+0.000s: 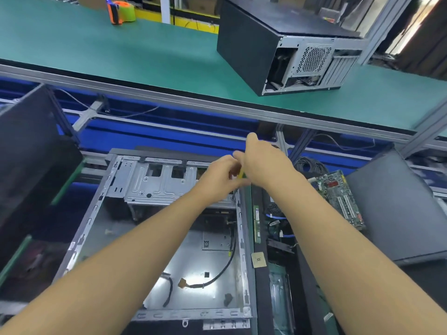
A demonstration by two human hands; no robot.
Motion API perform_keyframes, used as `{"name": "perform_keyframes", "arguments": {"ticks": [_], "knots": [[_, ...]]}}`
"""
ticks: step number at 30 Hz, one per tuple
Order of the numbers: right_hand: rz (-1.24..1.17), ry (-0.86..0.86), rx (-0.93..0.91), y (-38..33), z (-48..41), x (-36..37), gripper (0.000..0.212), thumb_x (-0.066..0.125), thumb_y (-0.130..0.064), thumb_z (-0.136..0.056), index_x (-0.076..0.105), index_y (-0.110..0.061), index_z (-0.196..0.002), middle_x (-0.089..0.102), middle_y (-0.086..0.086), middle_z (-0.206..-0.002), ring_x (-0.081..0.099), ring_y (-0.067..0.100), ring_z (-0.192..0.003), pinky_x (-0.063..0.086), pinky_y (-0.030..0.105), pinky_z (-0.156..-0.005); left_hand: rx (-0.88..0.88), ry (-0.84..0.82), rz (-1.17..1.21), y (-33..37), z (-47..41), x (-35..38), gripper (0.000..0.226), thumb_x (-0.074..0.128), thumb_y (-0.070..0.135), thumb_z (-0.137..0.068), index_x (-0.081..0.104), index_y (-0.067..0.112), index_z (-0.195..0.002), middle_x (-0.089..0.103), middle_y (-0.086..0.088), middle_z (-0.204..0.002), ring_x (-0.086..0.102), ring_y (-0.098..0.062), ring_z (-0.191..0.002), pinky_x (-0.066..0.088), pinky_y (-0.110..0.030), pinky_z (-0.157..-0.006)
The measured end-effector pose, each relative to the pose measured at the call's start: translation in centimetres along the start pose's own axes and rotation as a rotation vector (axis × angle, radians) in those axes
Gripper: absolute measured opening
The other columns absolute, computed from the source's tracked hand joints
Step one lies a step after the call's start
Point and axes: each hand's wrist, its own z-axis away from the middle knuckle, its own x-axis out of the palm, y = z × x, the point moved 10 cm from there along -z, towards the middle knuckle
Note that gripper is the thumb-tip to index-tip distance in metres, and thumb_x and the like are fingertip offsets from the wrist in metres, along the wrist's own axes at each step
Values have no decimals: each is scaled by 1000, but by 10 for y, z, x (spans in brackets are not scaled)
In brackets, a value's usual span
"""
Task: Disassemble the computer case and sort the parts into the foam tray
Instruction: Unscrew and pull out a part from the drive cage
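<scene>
Now our left hand (219, 176) and right hand (263, 163) both pinch a small yellow piece (242, 175) at the case's (193, 262) one-o'clock corner (it's blurred). We should ease it free gently, then move it to the tray (260, 293) at three o'clock.

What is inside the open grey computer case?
A silver drive cage, a black cable with tan connector, bare metal floor. The left forearm covers the middle; what lies beneath cannot be seen.

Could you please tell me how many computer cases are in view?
2. One open case lies at centre, nearest; one closed case sits on the green belt, top right. The dark box at left and grey box at right may be more.
</scene>
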Motion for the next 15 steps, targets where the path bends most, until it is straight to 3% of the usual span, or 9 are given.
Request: {"name": "perform_keyframes", "arguments": {"ticks": [3,5,7,10,11,13,15], "knots": [[-48,-127,-120,-12,1,6,16,52,-18,-100,43,-17,-113,45,10,-117,57,31,-84,46,42,-69,-62,-28,169,-9,3,-5,27,79,19,-84,62,29,-101,64,6,-102,60,-8,-86,52,-32,-82],[-84,-222,-175,-18,2,8,23,53,-9,-94,50,-26,-110,40,5,-119,54,28,-92,46,39,-72,-95,-94,300,-13,7,-6,32,77,10,-86,63,29,-107,70,13,-102,65,-3,-92,53,-23,-82],[-170,-242,-186,-20,2,8,28,52,-4,-89,55,-29,-100,46,5,-119,52,26,-98,46,36,-74,-97,-115,296,-13,8,-7,31,73,2,-87,66,32,-94,73,19,-86,66,5,-84,49,-13,-75],[-165,-141,-158,-17,2,7,19,54,-25,-93,52,-25,-112,47,6,-120,51,31,-109,46,39,-79,-96,-8,117,-12,3,-15,34,80,12,-78,64,40,-69,65,18,-64,53,2,-59,42,-22,-61],[-103,-88,-128,-13,1,5,31,52,-40,-97,48,-21,-121,46,8,-121,50,35,-112,45,42,-80,-100,38,65,-12,2,-17,31,84,17,-74,62,39,-67,64,12,-64,49,0,-58,42,-25,-58],[-21,8,-18,-3,2,0,55,38,-60,-100,41,-14,-129,51,14,-122,54,39,-109,42,43,-75,-80,100,33,-8,1,-16,32,86,22,-69,57,36,-67,61,6,-69,49,-1,-59,40,-17,-55],[-18,41,21,0,0,0,52,34,-58,-103,43,-10,-122,59,15,-116,59,38,-99,40,40,-71,-31,89,10,-3,0,-11,36,85,24,-70,53,40,-69,57,8,-76,52,-1,-64,41,-15,-57]]}}
